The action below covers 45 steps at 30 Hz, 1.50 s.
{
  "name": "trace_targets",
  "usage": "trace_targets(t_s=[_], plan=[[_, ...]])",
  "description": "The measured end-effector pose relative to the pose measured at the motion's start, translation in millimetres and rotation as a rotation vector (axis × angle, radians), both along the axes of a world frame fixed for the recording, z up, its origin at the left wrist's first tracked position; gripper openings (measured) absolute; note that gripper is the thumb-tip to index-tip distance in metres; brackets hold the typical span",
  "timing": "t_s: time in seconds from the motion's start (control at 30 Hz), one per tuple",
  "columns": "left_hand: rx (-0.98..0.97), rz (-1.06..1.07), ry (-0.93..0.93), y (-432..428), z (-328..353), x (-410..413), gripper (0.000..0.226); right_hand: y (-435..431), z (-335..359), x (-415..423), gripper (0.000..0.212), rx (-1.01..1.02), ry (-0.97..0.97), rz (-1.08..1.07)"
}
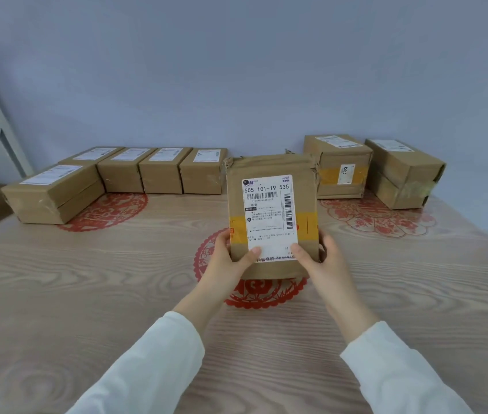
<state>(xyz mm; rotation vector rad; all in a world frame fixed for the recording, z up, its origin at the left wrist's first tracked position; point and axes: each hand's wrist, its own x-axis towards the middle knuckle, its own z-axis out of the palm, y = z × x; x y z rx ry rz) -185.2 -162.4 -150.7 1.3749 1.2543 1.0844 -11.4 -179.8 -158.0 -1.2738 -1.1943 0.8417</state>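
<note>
A wood-grain desk [87,294] is carrying rows of cardboard boxes [159,171] along the wall. Both hands are holding a labelled parcel [271,216] upright above the desk's middle, left hand [230,258] and right hand [323,258] each gripping a lower corner. Held so low, it could tip forward.

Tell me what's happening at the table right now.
A person holds a cardboard parcel upright at the table, the left hand and the right hand gripping its lower sides, thumbs on the shipping label, which faces the camera. A row of parcels sits at the back left, more parcels at the back right.
</note>
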Motion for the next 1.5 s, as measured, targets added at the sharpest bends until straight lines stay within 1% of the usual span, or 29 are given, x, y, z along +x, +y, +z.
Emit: trace_targets(t_s=[0.13,0.23,0.27,0.33,0.4,0.47,0.6,0.7,0.83,0.93,1.0,1.07,1.1,1.2,1.23,1.3,1.37,1.43,1.5], plan=[[-0.018,0.097,-0.072,4,-2,-1,0.068,-3,1,-5,0.053,-0.005,-0.017,0.028],[-0.031,0.080,-0.055,3,-2,-2,0.062,-4,8,-6,0.065,0.004,0.063,0.006],[-0.038,0.065,-0.052,2,0,-3,0.061,-4,12,-6,0.065,0.011,0.047,-0.005],[-0.041,0.061,-0.057,1,2,-4,0.062,-6,16,-7,0.056,0.019,-0.025,-0.013],[-0.022,0.087,-0.072,0,6,-6,0.068,-8,17,-9,0.051,0.019,-0.023,-0.020],[0.020,0.098,-0.088,0,8,-6,0.068,-9,15,-9,0.049,0.028,-0.007,-0.017],[0.046,0.056,-0.121,-5,10,-3,0.055,-12,15,-8,0.058,0.062,-0.002,-0.012],[0.051,0.053,-0.139,-6,13,-3,0.053,-14,17,-7,0.061,0.070,0.054,0.024],[0.060,0.041,-0.114,-8,17,-3,0.052,-16,20,-6,0.045,0.087,0.011,-0.025],[0.059,0.071,-0.148,-7,17,-2,0.045,-17,22,-8,0.043,0.082,0.001,-0.015],[0.060,0.071,-0.143,-7,17,-1,0.042,-17,26,-9,0.047,0.074,0.043,0.014],[0.055,0.056,-0.126,-6,17,0,0.044,-16,30,-9,0.059,0.071,0.085,0.003],[0.057,0.045,-0.121,-6,19,0,0.049,-15,33,-9,0.061,0.075,0.085,-0.021],[0.076,0.049,-0.132,-5,25,0,0.073,-13,35,-9,0.048,0.074,0.059,-0.052],[0.091,0.056,-0.135,-4,27,-1,0.076,-12,34,-9,0.045,0.066,0.060,-0.043],[0.121,0.060,-0.126,-2,31,-2,0.067,-10,35,-9,0.043,0.060,0.076,-0.021],[0.122,0.044,-0.130,-1,31,-2,0.053,-7,34,-9,0.046,0.054,0.081,-0.026],[0.113,0.026,-0.141,-2,29,1,0.052,-5,34,-9,0.051,0.062,0.109,-0.049],[0.116,0.026,-0.134,-3,29,3,0.055,-5,35,-10,0.045,0.083,0.128,-0.064]])
